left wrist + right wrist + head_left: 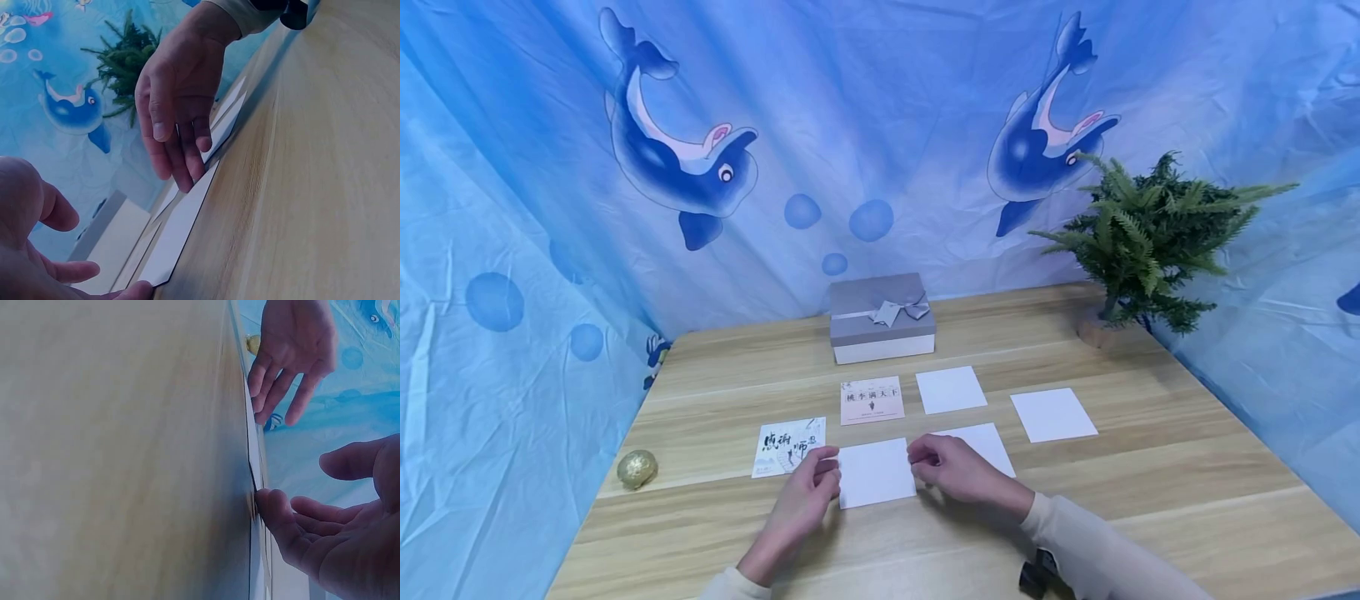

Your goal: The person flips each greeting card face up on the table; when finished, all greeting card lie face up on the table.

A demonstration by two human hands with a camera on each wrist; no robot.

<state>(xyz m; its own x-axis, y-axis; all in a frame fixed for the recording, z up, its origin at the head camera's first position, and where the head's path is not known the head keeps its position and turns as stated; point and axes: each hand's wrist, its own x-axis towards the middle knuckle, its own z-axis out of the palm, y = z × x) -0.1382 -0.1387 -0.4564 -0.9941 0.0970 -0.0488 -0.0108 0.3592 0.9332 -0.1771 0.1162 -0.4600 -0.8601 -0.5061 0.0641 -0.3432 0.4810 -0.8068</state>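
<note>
A blank white card lies on the table between the two hands. My left hand is at its left edge, and in the left wrist view the fingertips come right to the card's corner, thumb held apart. On the opposite edge is my right hand, its fingers loosely bent beside the card, with the thumb apart in the right wrist view. Partly behind the right hand lies another white card. A card with black calligraphy lies beside the left fingers, which overlap it in the head view.
Behind lie a pink printed card and a white card; one more white card is to the right. A grey-lidded gift box stands at the back. A gold ball sits left, a small artificial tree back right.
</note>
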